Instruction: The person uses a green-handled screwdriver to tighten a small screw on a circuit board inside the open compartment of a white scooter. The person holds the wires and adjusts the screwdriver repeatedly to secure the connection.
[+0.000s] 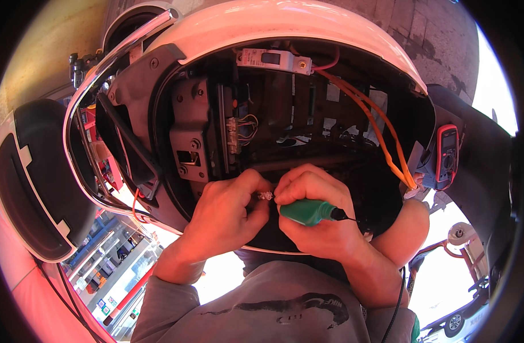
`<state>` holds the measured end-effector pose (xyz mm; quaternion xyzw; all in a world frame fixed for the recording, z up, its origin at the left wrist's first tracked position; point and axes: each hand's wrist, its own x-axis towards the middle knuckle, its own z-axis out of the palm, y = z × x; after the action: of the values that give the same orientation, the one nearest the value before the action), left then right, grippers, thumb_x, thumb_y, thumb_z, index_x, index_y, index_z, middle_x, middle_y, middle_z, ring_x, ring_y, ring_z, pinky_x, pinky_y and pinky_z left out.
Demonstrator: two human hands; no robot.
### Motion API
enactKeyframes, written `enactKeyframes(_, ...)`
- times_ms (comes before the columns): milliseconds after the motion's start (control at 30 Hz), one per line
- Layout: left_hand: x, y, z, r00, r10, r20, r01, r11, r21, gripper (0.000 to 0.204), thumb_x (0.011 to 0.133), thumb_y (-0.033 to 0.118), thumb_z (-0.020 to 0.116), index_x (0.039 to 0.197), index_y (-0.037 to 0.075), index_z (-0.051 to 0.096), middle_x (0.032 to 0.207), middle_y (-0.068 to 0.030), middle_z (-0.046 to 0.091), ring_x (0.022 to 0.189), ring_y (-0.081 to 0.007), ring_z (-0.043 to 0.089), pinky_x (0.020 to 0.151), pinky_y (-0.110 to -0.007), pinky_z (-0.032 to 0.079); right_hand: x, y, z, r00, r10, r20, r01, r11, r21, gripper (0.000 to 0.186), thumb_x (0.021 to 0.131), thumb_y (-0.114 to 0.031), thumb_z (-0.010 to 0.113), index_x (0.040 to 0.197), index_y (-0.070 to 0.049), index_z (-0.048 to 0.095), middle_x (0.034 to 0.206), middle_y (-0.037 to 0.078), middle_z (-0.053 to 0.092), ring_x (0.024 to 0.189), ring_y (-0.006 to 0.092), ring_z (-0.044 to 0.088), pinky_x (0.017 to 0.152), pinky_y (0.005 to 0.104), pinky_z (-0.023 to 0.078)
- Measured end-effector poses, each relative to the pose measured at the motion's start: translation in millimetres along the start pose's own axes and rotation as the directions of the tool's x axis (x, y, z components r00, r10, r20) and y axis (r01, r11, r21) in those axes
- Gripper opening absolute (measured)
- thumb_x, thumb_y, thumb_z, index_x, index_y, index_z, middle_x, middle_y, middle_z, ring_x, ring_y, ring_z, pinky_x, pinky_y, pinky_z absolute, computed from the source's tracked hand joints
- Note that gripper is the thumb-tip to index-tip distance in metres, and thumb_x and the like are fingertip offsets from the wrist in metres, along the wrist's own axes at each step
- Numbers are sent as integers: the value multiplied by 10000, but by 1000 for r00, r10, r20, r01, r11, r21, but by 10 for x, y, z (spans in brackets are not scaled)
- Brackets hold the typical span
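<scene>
"Plug (265, 195), pos.?"

"Btwn. the two hands, nr. the close edge of the open bay (330, 154) in the pale shell (308, 20). L. hand (226, 207): thumb & index pinching plug. R. hand (318, 191): fingers curled in, tips just beside plug; can't tell if they touch it. Green tool (305, 212) lies across R. fingers, black end pointing away from plug; exact type unclear."

"Rec. method?"

"1. Steady plug w/ L. fingertips; light grip, no crushing.
2. Keep R. fingertips close for fine ctrl.
3. Keep tool's black end clear of the work.
4. Hold plug firmly over bay: a dropped part would prob. be hard to find in there."

"Plug appearance?"

"Small, pale, uneven outline; partly hidden by fingertips. Finer detail too small to tell."
</scene>
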<state>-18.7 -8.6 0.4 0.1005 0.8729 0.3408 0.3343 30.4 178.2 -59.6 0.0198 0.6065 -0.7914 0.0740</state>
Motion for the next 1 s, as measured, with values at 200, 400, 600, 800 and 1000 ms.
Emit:
enactKeyframes(200,2,-6,5,1000,12,11,-12,1000,21,186,803,-27,720,967,10,640,689,-146,666,572,-329,678,515,-402,495,21,-2,0,999,-53,-8,53,999,-9,295,691,127,751,933,-18,666,943,139,695,879,245,708,756,323,547)
enactKeyframes(400,-7,6,3,1000,-7,-2,7,1000,13,189,801,-22,721,967,1,633,702,-148,677,590,-338,690,528,-406,508,21,25,-3,999,-24,-29,25,999,27,281,709,139,750,927,-16,664,936,124,694,870,217,703,739,303,555)
enactKeyframes(600,4,-20,12,1000,13,-16,-13,1000,0,198,795,-31,716,970,-8,626,745,-152,692,622,-346,698,550,-410,523,8,27,6,1000,5,-3,-5,999,37,285,721,150,735,937,-16,653,937,114,694,873,206,699,741,300,558)
enactKeyframes(800,7,-25,9,999,31,-19,-31,999,-30,200,791,-54,688,982,-17,641,885,-181,714,736,-373,715,604,-415,543,4,32,7,1000,11,14,-11,1000,29,292,729,161,719,946,-17,640,938,114,691,870,204,697,744,302,558)
enactKeyframes(1000,3,-13,2,1000,16,-9,-17,999,-44,199,788,-60,682,981,-20,651,897,-182,709,764,-381,716,623,-422,546,1,27,13,999,29,18,-30,999,31,286,723,151,716,938,-22,641,929,114,698,872,207,702,741,301,556)
